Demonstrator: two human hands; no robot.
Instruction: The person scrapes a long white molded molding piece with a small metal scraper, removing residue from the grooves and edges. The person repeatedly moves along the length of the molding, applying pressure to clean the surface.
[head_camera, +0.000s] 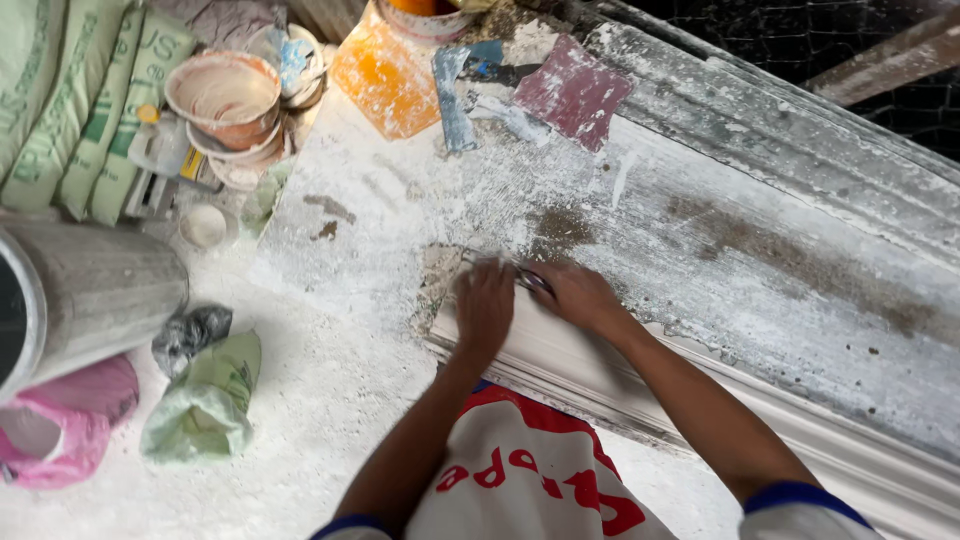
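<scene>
- The left hand (484, 308) lies flat, fingers open, pressing on a white plaster moulding (560, 355) at the near edge of the dusty desk (400, 200).
- The right hand (577, 293), just beside it, grips a small metal tool (527, 278) against the moulding's top.
- An orange container (385, 80) stands well apart at the far end.

Plaster or moulding workshop, rough and dusty. White powder coats the tabletop (380, 200) and the floor (300, 430). Long white cornice moulding (800, 440) runs along the tabletop edge. Stacked green sacks (80, 110) of powder material sit at left, beside plaster-caked mixing bowls (225, 100). Stained orange container (385, 80), blue scraper (455, 95), maroon scraper (575, 90) and a grey drum (90, 290) also show it.
</scene>
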